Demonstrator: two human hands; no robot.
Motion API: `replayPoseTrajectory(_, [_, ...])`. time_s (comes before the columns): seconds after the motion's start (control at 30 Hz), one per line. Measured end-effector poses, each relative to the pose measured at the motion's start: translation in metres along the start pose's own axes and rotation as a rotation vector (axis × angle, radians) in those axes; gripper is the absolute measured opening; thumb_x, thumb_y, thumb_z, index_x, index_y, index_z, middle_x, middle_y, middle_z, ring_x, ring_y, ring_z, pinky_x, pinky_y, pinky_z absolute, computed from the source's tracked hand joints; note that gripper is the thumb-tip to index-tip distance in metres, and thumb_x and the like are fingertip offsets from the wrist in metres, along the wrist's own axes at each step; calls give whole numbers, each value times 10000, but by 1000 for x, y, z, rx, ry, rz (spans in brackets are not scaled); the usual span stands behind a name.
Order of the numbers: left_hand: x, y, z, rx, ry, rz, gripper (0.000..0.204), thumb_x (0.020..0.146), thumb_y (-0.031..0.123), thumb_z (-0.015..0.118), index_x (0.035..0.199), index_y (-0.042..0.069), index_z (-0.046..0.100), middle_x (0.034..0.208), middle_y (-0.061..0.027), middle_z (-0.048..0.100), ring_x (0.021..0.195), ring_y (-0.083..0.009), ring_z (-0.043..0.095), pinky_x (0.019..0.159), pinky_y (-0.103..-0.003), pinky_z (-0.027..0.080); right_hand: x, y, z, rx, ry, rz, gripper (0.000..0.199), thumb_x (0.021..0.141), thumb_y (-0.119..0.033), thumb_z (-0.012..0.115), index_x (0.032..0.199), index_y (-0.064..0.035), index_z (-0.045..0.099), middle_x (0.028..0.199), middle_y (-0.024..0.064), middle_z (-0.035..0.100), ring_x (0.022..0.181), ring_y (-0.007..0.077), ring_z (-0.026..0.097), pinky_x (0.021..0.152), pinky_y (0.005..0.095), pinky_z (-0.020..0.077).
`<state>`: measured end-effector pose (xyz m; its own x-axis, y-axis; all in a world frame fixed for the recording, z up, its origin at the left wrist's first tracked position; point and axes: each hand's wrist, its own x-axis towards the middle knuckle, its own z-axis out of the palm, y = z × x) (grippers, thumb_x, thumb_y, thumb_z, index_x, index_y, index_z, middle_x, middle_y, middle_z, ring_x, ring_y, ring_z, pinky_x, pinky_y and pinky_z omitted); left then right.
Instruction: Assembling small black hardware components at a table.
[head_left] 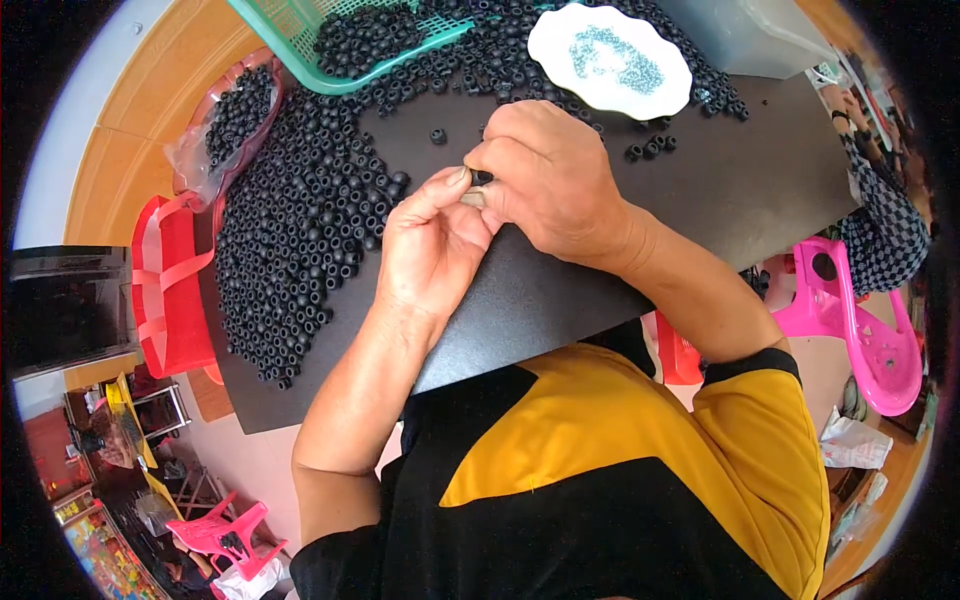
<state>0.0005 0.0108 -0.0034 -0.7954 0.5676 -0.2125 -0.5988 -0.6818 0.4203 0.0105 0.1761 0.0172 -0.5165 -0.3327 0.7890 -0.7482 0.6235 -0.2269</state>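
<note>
Pinches by the left hand (pixel 432 235) and right hand (pixel 552 178) close on one small, rounded black piece (pixel 482 178) above the dark brown, flat table (pixel 530 295), where light, steady pressure should serve best.

A dark table (pixel 720 175) stands over a pale pink floor (pixel 265 455); wood panelling (pixel 125 180) and a white wall (pixel 85 95) rise at left, pink chair (pixel 885 350) right, second chair (pixel 225 535) near left
</note>
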Motion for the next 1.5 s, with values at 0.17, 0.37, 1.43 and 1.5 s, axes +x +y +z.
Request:
replayPoseTrajectory(0.17, [-6, 5, 6, 31, 8, 14, 106, 888, 78, 611, 945, -2, 650, 988, -109, 675, 946, -232, 643, 927, -400, 489, 7, -4, 1, 28, 39, -19, 246, 685, -68, 703, 915, -19, 632, 871, 121, 575, 790, 314, 596, 678, 384, 490])
replayPoseTrajectory(0.37, [-4, 7, 1, 110, 50, 151, 153, 907, 103, 652, 990, -26, 648, 921, -114, 680, 876, -224, 654, 805, -375, 526, 7, -5, 2, 161, 20, 122, 286, 711, -36, 729, 985, -14, 650, 876, 112, 587, 775, 255, 599, 678, 346, 491])
replayPoseTrajectory(1.43, [-133, 7, 194, 1034, -1262, 726, 262, 795, 111, 685, 954, -97, 675, 659, -82, 538, 574, -179, 534, 414, -279, 394, 1, 58, -12, 78, 358, 333, 68, 809, -9, 712, 869, 3, 682, 730, 17, 597, 662, 81, 541, 595, 229, 419])
replayPoseTrajectory(1.5, [-137, 4, 196, 1059, -1205, 804, 313, 727, 131, 696, 958, -80, 680, 633, -56, 513, 535, -162, 501, 390, -260, 347, 1, 58, -10, 87, 333, 300, 66, 806, -14, 717, 861, -4, 680, 729, 16, 600, 642, 85, 528, 582, 234, 411])
